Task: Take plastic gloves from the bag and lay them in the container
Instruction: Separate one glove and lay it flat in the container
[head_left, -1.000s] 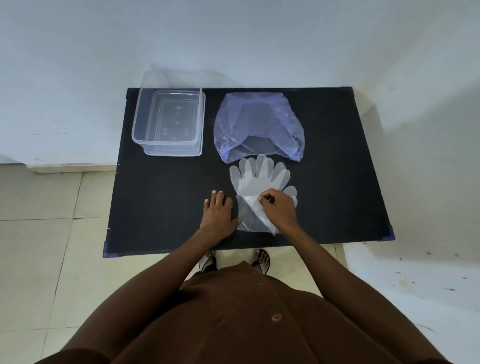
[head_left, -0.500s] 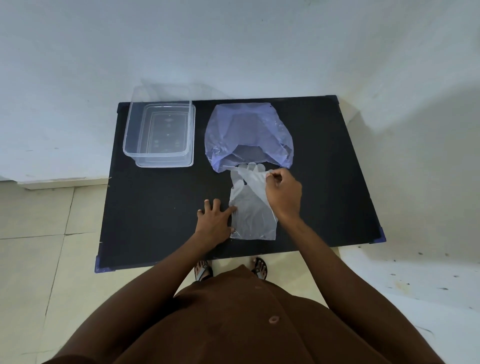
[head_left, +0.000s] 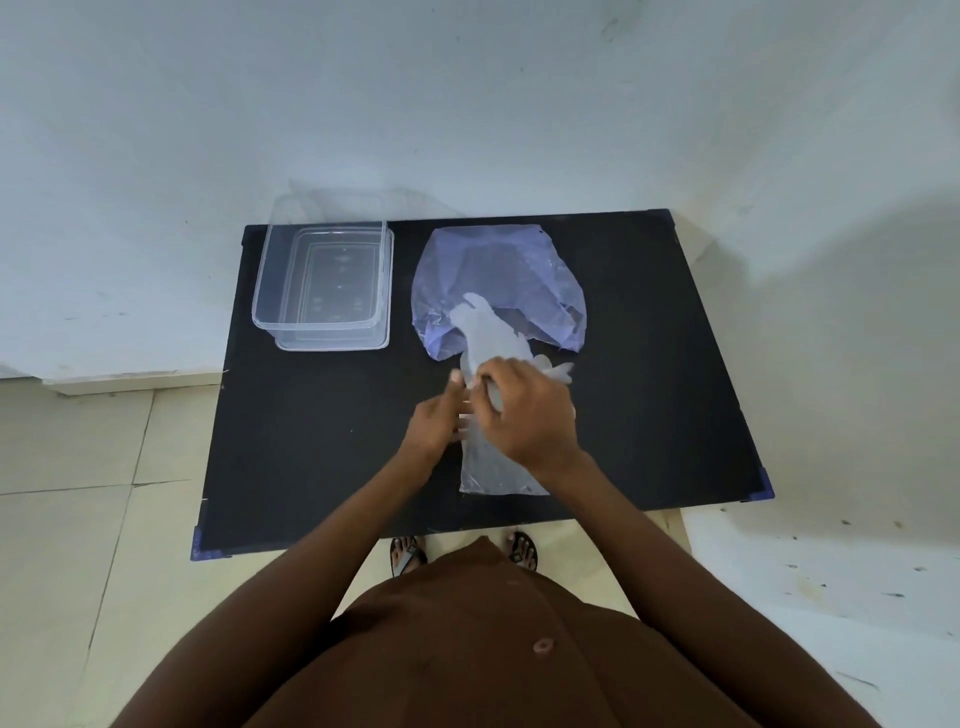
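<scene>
Broadly, the black bench fills the middle of the frame, set against a pale wall. On it, the clear container sits at the upper left, apparently empty and open-topped, likely parked there so gloves can be laid in flat. Just right of it lies the bluish bag, its mouth facing the lower edge of the frame, probably so the contents slide out toward the person. The plastic gloves trail from that mouth down the centre, part over the bag, part flat on the bench below the hands.

Both arms reach forward from the bottom of the frame. The right hand hovers knuckles-up over the gloves, its fingers curled and pinching a fold of the film. The left hand sits just beside it, its fingers partly bent toward the same sheet; whether they grip it, I cannot tell.
</scene>
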